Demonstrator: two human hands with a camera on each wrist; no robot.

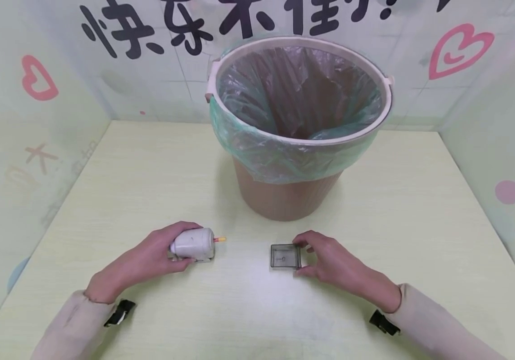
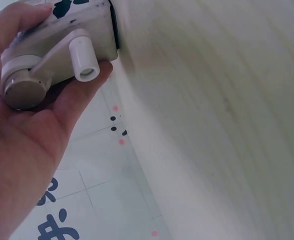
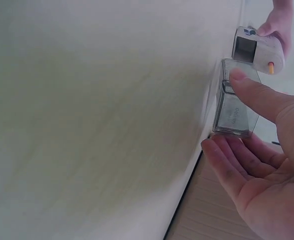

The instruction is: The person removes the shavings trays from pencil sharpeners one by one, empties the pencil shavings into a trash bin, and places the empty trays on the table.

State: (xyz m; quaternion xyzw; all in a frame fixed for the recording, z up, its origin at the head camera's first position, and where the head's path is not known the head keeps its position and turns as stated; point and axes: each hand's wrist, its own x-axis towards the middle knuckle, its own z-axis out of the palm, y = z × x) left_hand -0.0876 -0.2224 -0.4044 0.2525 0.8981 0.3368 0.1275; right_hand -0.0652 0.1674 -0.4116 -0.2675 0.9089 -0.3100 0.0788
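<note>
My left hand (image 1: 149, 255) grips a white hand-crank pencil sharpener (image 1: 192, 243) on its side near the table's middle left. A short yellow and red pencil (image 1: 220, 239) sticks out of its front. The left wrist view shows its crank handle (image 2: 84, 59) at the back. In the right wrist view a dark drawer opening shows in the sharpener body. With thumb and fingers my right hand (image 1: 334, 262) pinches the right end of a clear grey shavings drawer (image 1: 284, 256), apart from the sharpener. Whether the drawer touches the table I cannot tell.
A brown bin (image 1: 280, 197) stands behind the hands. A translucent green bag (image 1: 302, 167) lines it, held under a pale rim ring (image 1: 300, 142). Printed walls (image 1: 162, 95) close off the pale wooden table (image 1: 149, 165) at the back and sides.
</note>
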